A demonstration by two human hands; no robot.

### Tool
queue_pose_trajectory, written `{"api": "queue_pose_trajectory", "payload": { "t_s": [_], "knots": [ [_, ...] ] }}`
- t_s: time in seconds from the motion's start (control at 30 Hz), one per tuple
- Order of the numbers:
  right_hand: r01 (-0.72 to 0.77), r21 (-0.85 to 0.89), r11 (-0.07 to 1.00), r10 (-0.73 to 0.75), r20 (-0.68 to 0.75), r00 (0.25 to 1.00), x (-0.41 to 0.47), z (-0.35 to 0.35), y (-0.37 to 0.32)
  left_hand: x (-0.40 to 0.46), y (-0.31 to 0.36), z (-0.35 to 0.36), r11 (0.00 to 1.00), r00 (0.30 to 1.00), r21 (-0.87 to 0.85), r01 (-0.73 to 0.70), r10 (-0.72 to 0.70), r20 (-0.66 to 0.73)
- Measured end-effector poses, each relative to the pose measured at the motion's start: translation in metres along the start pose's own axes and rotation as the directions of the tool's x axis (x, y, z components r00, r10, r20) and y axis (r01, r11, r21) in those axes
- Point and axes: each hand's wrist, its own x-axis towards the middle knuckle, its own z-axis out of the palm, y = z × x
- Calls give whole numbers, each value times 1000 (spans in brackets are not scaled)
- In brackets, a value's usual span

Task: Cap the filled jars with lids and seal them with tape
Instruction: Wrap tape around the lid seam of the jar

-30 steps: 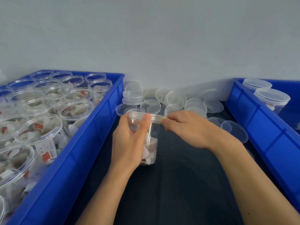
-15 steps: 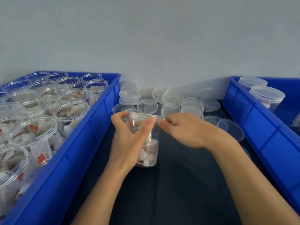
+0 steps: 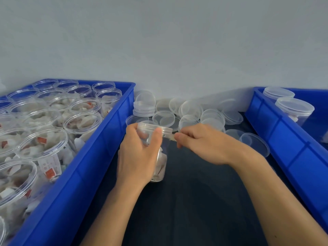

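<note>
1. The jar (image 3: 158, 157) stands upright on the dark table (image 3: 195, 201) between the two crates, its lid (image 3: 154, 128) already on, its long axis vertical.
2. The left hand (image 3: 138, 155) is wrapped round the jar's near side, thumb pressed up against the lid's edge; that hand steadies it.
3. The right hand (image 3: 200, 142) sits just to the jar's right, thumb and forefinger pinching the end of a clear tape strip (image 3: 171, 137) that runs back to the lid's rim.
4. The seam lies level, directly left of the right fingertips, so the tape probably has to travel round the rim horizontally, with the right hand nearer for that work.
5. Outward: loose lids (image 3: 211, 118) behind, open filled jars (image 3: 40, 142) in the left blue crate (image 3: 99, 157), capped jars (image 3: 294, 109) in the right blue crate (image 3: 284, 139).
</note>
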Motion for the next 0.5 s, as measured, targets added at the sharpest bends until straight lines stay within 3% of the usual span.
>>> {"api": "queue_pose_trajectory", "payload": {
  "t_s": [0.23, 0.5],
  "knots": [
    [8, -55, 998, -10, -37, 999, 1, 1, -2, -1, -1, -1, 985, 995, -148, 94, -87, 54],
    [-27, -115, 993, 27, 2, 1000, -3, -2, -1, 0, -5, -1, 966, 984, -243, 86, -45, 173]
  ]
}}
